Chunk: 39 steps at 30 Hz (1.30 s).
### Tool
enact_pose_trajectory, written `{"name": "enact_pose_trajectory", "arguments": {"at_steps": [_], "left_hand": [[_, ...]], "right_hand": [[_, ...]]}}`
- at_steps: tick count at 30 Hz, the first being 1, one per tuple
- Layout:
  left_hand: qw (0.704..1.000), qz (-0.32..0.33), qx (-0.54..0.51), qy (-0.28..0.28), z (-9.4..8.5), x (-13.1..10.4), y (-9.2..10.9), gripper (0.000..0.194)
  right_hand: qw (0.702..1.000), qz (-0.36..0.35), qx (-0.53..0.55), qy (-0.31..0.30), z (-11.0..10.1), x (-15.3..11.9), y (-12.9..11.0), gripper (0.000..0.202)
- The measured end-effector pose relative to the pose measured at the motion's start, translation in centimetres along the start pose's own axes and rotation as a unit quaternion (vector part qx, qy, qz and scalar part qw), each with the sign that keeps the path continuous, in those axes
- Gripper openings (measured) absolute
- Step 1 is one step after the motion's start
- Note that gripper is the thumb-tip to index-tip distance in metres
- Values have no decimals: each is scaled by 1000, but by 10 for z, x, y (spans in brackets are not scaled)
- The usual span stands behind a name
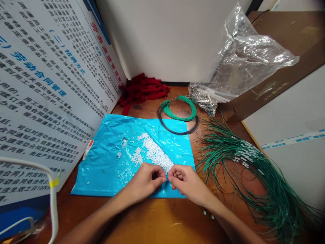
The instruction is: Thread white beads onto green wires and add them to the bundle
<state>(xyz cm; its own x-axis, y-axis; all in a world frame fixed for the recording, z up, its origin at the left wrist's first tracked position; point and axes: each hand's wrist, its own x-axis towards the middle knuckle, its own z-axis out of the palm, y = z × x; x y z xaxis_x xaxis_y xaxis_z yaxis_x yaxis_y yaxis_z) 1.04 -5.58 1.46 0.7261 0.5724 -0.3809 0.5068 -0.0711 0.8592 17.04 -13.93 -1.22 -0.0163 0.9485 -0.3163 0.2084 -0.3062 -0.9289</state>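
Note:
My left hand [148, 178] is closed, with thumb and forefinger pinched together over the near edge of a blue plastic bag [101, 169]. Right beside it, fingertips almost meeting the left ones, my right hand [186, 179] is also pinched. What either pinch holds is too small to make out. Just beyond my fingertips lies a spread of small white beads [154, 150] on the bag. To the right of my right hand is a large bundle of green wires [274, 189], many carrying white pieces [247, 150].
Behind the bag lie a green wire coil [191, 113], a dark wire coil [175, 130] and red ribbons [144, 88]. A clear bag of metal parts [205, 98] leans on a cardboard box [274, 81]. Printed boards [63, 74] wall the left; a white cable [53, 203] stands near left.

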Motion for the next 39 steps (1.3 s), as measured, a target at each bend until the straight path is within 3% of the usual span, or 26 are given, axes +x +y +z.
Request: {"name": "enact_pose_trajectory", "arguments": {"at_steps": [10,22,39], "left_hand": [[986,-37,-162,-4,2,2,-3,18],[979,-8,-205,14,5,2,-3,22],[993,9,-105,48,2,1,-1,17]], "right_hand": [[1000,-17,14,20,0,2,0,8],[999,-27,37,29,2,1,-1,7],[998,-33,24,56,3,1,-3,10]]}}
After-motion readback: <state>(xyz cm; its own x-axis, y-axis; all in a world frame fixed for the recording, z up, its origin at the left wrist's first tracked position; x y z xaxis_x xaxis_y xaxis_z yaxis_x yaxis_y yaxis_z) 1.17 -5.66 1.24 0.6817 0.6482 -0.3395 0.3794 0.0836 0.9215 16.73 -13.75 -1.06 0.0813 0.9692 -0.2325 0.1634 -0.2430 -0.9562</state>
